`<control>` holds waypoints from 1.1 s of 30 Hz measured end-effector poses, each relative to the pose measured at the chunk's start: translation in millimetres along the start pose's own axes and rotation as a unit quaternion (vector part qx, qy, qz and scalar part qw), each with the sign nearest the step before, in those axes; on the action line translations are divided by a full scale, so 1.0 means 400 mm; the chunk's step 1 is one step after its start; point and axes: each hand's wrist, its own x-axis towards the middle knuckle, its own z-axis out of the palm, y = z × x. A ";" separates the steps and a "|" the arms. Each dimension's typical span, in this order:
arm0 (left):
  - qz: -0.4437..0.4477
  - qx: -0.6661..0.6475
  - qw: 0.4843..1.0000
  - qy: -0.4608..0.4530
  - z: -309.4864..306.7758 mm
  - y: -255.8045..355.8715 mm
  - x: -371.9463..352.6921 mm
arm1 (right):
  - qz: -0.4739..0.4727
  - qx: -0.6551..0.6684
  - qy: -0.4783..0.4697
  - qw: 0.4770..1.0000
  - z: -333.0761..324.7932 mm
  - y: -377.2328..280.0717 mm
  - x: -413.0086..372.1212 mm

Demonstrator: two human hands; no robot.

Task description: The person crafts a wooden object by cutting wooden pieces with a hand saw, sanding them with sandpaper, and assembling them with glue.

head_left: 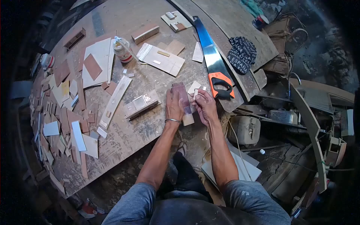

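Observation:
My left hand [174, 107] holds a reddish-brown block [181, 96] near the table's front edge, its fingers along the block's left side. A pale end piece [188, 119] shows below it. Just to the right, my right hand [205, 106] pinches a small whitish piece [195, 93] between thumb and fingers. Behind the fingertips lies a small pale flat piece [194, 87]. A small wooden box-like part [141, 104] rests left of my left hand. Right of my right hand is a saw [210, 48] with an orange and black handle [221, 85].
The worktable [123, 129] bears a jar [123, 50], a wooden board [161, 60], a long strip [115, 101] and many scraps on the left. A patterned cap [242, 54] lies beyond the saw. A grey container [244, 130] stands below at the right.

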 end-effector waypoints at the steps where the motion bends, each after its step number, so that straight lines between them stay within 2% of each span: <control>1: 0.001 0.009 1.000 -0.010 -0.016 0.024 0.011 | -0.003 -0.034 0.002 0.999 0.002 -0.008 0.001; 2: -0.053 0.082 0.993 -0.069 -0.037 0.045 0.013 | -0.016 -0.072 0.001 0.997 0.004 -0.014 0.001; 5: -0.044 0.095 0.990 -0.093 -0.054 0.052 0.009 | -0.016 -0.215 0.051 0.975 0.041 -0.027 0.005; 8: -0.024 0.040 0.995 -0.084 -0.056 0.014 0.004 | -0.110 -0.415 0.080 0.900 0.026 0.042 0.048; 11: 0.000 -0.014 0.994 -0.112 -0.082 -0.020 0.005 | -0.220 -0.511 0.076 0.827 0.077 0.068 0.039; 12: 0.009 0.009 0.994 -0.111 -0.092 -0.020 0.003 | -0.279 -0.531 0.060 0.798 0.075 0.089 0.051; 15: 0.035 0.047 0.992 -0.116 -0.087 -0.020 -0.010 | -0.335 -0.587 0.055 0.735 0.069 0.136 0.075; 20: 0.071 0.004 0.993 -0.098 -0.073 -0.062 -0.021 | -0.278 -0.648 0.093 0.703 0.107 0.150 0.068; 23: 0.073 0.042 0.991 -0.101 -0.069 -0.063 -0.029 | -0.254 -0.661 0.103 0.699 0.103 0.164 0.017; 27: 0.062 0.076 0.988 -0.122 -0.073 -0.058 -0.035 | -0.283 -0.659 0.117 0.687 0.135 0.158 0.100; 30: 0.073 0.081 0.987 -0.120 -0.074 -0.071 -0.032 | -0.278 -0.687 0.113 0.662 0.125 0.174 0.049; 33: 0.072 0.096 0.985 -0.121 -0.065 -0.068 -0.032 | -0.269 -0.690 0.120 0.662 0.136 0.168 0.049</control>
